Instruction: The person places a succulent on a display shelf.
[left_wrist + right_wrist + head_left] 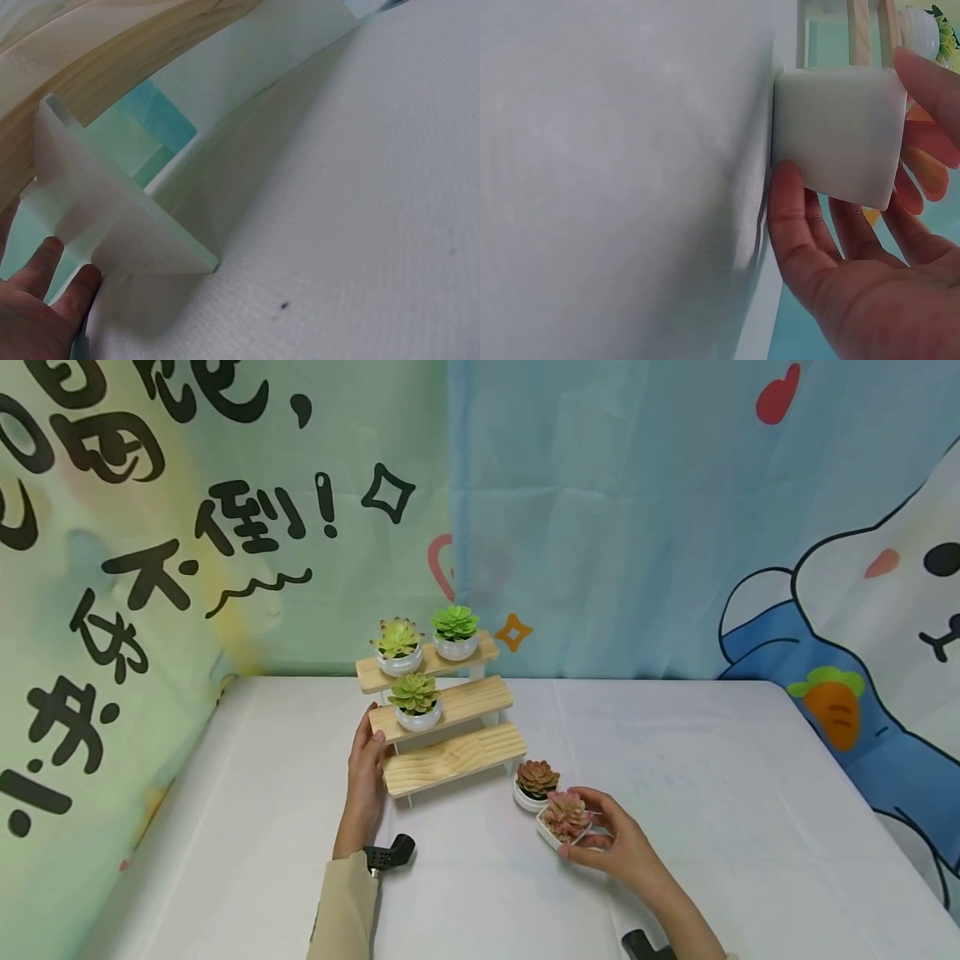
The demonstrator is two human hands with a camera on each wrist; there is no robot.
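My right hand holds a pink artificial succulent by its angular white pot, thumb and fingers on opposite sides. The pot's base is at the tabletop. Just behind it stands a brown succulent in a round white pot. My left hand touches the left side of a three-step wooden stand. In the left wrist view, its extended fingers lie against the stand's white side panel. Two green succulents, a red-tipped one and a brighter one, sit on the top step.
Another green succulent is on the middle step, toward its left end. The bottom step is bare wood. A white cloth covers the table. Printed curtains hang along the back and left sides.
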